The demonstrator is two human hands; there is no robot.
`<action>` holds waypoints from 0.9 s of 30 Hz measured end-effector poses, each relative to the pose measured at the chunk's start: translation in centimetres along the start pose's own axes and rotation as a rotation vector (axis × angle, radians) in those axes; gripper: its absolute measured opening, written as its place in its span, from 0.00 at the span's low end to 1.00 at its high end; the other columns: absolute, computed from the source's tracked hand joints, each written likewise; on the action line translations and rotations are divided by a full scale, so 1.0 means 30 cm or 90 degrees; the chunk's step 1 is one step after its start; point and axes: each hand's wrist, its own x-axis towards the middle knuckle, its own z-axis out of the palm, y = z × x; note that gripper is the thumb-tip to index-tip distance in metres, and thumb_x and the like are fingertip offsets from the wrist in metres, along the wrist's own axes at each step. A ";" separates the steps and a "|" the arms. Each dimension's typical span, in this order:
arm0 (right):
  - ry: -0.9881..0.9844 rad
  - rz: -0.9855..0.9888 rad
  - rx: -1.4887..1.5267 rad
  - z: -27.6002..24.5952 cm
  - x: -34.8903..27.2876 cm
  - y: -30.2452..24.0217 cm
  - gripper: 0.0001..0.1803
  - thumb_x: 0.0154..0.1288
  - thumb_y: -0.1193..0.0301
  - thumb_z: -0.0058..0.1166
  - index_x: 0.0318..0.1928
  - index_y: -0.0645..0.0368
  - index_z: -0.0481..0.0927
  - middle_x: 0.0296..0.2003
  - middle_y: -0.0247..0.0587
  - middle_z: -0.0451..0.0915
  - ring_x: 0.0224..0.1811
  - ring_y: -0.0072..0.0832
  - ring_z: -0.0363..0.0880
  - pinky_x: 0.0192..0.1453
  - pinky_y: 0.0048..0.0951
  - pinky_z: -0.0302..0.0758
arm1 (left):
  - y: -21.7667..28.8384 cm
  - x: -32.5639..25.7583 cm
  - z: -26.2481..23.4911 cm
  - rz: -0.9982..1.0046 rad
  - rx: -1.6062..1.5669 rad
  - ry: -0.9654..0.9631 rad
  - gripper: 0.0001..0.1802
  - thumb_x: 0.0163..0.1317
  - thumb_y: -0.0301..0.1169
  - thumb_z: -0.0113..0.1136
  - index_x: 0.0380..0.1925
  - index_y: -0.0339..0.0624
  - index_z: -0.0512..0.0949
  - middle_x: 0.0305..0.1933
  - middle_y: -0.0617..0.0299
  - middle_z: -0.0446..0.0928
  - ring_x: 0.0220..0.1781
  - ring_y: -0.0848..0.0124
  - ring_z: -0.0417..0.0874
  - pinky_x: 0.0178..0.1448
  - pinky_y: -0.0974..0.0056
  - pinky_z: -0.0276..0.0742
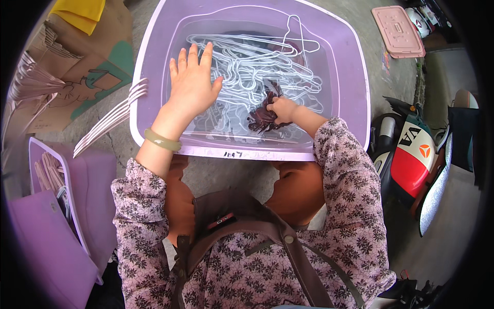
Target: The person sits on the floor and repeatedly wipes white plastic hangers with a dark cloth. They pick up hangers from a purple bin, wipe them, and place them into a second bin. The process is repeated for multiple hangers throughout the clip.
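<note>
Left hand flat, open, pinning white wire hangers in purple tub; right hand clenched on dark rag — scrub short strokes.

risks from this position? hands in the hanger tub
1. The white wire hangers lie tangled in the purple tub; hooks could snag the left hand pressed flat on them.
2. The right hand grips a dark cloth lying among the wires; pulling may drag hangers along.
</note>
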 end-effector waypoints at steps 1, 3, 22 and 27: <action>-0.021 -0.005 0.010 0.022 -0.013 0.045 0.31 0.41 0.56 0.68 0.49 0.50 0.76 0.46 0.52 0.75 0.49 0.48 0.75 0.51 0.41 0.75 | -0.003 0.003 0.011 0.008 0.022 -0.025 0.38 0.59 0.41 0.57 0.67 0.45 0.55 0.67 0.39 0.56 0.71 0.43 0.52 0.71 0.42 0.45; -0.138 0.035 0.041 -0.050 -0.093 0.031 0.30 0.41 0.55 0.67 0.46 0.55 0.79 0.38 0.50 0.80 0.45 0.44 0.78 0.49 0.40 0.75 | -0.015 -0.015 0.029 0.016 0.051 -0.079 0.34 0.60 0.40 0.56 0.65 0.44 0.59 0.66 0.40 0.57 0.71 0.43 0.52 0.71 0.43 0.44; 0.406 0.115 -0.030 -0.179 0.666 0.098 0.14 0.55 0.74 0.49 0.44 0.56 0.75 0.38 0.47 0.78 0.43 0.41 0.79 0.46 0.39 0.74 | 0.069 -0.118 -0.031 0.198 -0.055 -0.156 0.29 0.55 0.38 0.59 0.58 0.41 0.69 0.57 0.44 0.69 0.66 0.44 0.62 0.70 0.42 0.46; 0.326 0.033 -0.021 -0.256 0.557 0.196 0.14 0.55 0.73 0.48 0.45 0.57 0.73 0.42 0.50 0.78 0.45 0.45 0.79 0.44 0.42 0.77 | 0.052 -0.138 -0.027 0.197 -0.071 -0.164 0.29 0.55 0.37 0.59 0.58 0.40 0.69 0.57 0.44 0.69 0.65 0.43 0.62 0.70 0.41 0.47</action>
